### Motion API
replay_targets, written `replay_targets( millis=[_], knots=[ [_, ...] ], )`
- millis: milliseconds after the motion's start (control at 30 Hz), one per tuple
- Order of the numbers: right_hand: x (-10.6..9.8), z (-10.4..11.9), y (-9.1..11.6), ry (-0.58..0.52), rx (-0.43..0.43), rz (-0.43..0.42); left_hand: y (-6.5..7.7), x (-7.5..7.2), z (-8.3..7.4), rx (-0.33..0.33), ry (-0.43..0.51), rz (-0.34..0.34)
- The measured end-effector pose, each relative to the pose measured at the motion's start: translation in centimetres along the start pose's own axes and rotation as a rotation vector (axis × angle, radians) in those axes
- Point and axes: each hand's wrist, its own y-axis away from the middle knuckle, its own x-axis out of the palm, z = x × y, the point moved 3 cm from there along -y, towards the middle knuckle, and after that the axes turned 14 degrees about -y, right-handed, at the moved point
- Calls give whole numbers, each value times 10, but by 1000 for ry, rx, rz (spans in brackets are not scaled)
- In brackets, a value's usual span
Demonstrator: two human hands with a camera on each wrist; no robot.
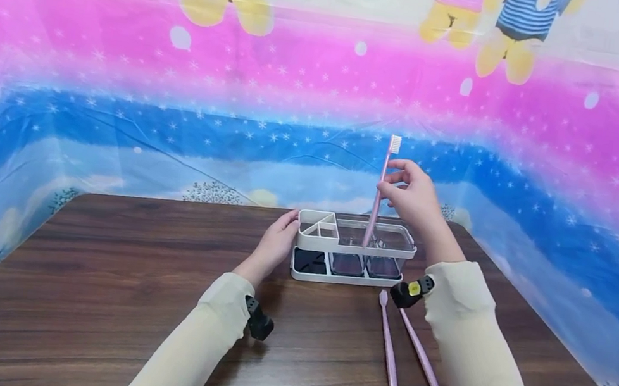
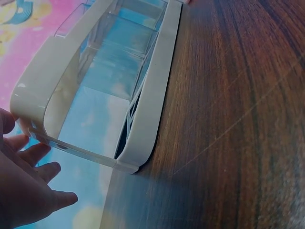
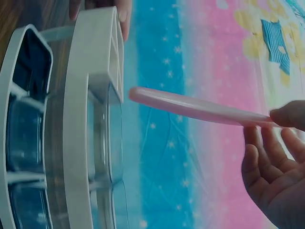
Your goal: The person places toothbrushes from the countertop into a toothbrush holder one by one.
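My right hand [image 1: 414,194] pinches a pink toothbrush [image 1: 375,207] between thumb and fingers, bristles up and handle end down. In the right wrist view the handle end [image 3: 138,94] of this toothbrush stands apart from the white upper rim of the toothbrush holder [image 3: 78,109]. That toothbrush holder [image 1: 346,281] has white upper and lower frames, a divided section at the left and clear cups at the right. My left hand [image 1: 277,243] is at the holder's left end. The left wrist view shows its fingertips [image 2: 40,151] touching the upper corner, fingers loosely spread.
Two more pink toothbrushes lie on the brown wooden table [image 1: 159,303] in front of the holder: one on the left [image 1: 389,355], another on the right [image 1: 423,355], partly beneath my right wrist. A patterned pink and blue cloth [image 1: 300,77] hangs behind the table.
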Motion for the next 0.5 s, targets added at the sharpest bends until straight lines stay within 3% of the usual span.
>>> replay_targets(
  millis=[233,500],
  knots=[
    [25,4,-5,-86,-80,-100,3,0,-2,-8,-15,-9],
    [58,-7,-4,5,-166,-70,2,0,-1,-4,-6,-10]
  ],
)
